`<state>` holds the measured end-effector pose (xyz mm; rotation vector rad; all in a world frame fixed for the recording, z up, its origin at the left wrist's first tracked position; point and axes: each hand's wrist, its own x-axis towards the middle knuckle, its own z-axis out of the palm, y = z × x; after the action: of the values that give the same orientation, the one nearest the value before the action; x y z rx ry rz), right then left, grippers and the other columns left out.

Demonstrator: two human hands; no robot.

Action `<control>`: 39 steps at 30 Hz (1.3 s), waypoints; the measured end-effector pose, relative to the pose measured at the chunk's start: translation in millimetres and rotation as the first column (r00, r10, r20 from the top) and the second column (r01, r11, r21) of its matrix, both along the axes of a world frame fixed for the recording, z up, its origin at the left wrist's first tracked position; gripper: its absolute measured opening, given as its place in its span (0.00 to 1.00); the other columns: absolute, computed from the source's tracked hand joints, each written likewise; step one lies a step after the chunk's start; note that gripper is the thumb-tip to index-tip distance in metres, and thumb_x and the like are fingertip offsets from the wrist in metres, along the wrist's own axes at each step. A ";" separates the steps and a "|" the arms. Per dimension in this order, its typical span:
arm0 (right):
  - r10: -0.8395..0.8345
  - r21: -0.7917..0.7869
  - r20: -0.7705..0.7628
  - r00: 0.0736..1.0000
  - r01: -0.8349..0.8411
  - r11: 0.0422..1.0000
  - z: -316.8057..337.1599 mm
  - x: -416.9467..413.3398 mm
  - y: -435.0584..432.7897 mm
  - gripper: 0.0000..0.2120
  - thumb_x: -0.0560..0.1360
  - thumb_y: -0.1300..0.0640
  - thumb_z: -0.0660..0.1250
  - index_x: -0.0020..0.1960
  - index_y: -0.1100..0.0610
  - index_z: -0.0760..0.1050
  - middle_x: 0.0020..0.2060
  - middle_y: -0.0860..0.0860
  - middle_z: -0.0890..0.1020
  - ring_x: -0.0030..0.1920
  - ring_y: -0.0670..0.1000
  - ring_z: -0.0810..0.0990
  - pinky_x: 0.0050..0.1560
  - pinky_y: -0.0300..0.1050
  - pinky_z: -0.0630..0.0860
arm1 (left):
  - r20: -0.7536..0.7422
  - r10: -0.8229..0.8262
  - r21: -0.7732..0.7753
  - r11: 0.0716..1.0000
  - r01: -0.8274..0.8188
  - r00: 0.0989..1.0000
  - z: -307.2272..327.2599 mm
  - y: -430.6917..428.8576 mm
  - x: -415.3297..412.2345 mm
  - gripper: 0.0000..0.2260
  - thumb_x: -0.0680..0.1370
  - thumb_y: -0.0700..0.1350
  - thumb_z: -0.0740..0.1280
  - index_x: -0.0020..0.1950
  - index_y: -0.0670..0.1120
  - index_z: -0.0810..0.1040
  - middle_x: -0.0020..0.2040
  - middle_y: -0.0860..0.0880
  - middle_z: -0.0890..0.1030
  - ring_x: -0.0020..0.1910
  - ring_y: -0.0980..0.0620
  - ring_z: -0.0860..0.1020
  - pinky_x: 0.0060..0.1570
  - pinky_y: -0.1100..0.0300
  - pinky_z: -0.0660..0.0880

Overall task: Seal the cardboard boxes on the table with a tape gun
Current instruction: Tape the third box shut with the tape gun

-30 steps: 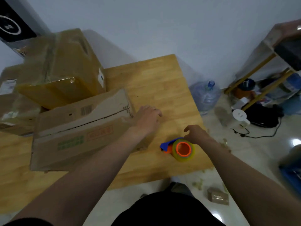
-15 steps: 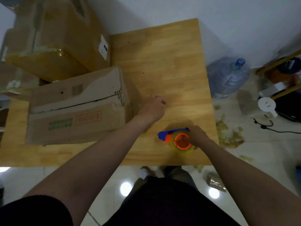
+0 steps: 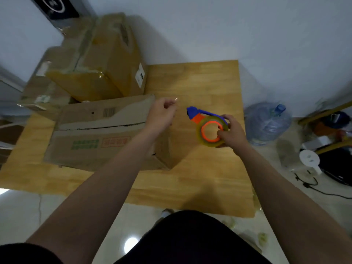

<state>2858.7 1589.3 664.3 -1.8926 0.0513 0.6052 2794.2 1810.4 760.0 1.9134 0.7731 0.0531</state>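
- Centre right: right grip [image 3: 228, 133] curled round the tape gun [image 3: 208, 128], held above the surface [image 3: 200, 178].
- Just left: left grip [image 3: 162, 115] loosely curled; cannot tell whether it pinches anything.
- Step: gun in hand; box [image 3: 91, 130], centre left, seam looks untaped.
- Next: set gun's nose on seam's end.

A blue-capped water jug [image 3: 266, 124] stands on the floor [image 3: 19, 216] near a white appliance [image 3: 309, 161]

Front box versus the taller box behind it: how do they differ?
The front box lies low and flat on the table; the rear box stands taller, tilted. The front box's seam shows a dark open gap; the rear box is wrapped in glossy yellowish tape. Both are cardboard.
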 end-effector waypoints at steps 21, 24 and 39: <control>0.093 0.174 0.675 0.732 -0.279 0.944 164.5 -30.0 175.9 0.32 0.68 0.77 0.65 0.67 0.54 0.76 0.61 0.50 0.79 0.53 0.36 0.76 0.48 0.31 0.74 | 0.135 0.297 -0.550 0.816 -0.178 0.945 128.9 153.5 -95.9 0.14 0.82 0.57 0.67 0.63 0.51 0.76 0.48 0.53 0.88 0.47 0.51 0.86 0.43 0.54 0.77; 0.096 0.155 0.685 0.722 -0.273 0.949 169.0 -41.7 198.5 0.32 0.69 0.77 0.65 0.68 0.52 0.75 0.62 0.49 0.78 0.56 0.39 0.76 0.51 0.33 0.75 | 0.135 0.253 -0.557 0.819 -0.138 0.958 129.1 178.1 -107.3 0.16 0.82 0.56 0.69 0.66 0.49 0.76 0.49 0.52 0.88 0.49 0.49 0.86 0.47 0.52 0.79; 0.288 -0.121 0.761 0.581 -0.309 0.943 168.0 -111.3 286.5 0.38 0.67 0.74 0.63 0.70 0.43 0.72 0.55 0.47 0.70 0.57 0.40 0.73 0.59 0.36 0.72 | 0.144 0.117 -0.377 0.925 -0.055 0.983 84.0 291.2 -157.0 0.25 0.79 0.44 0.73 0.74 0.47 0.68 0.47 0.47 0.88 0.43 0.52 0.87 0.48 0.54 0.78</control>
<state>2747.4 1875.8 832.2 -2.0050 -0.8621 -0.0517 2637.2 2101.6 844.0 1.4940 0.6997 0.1095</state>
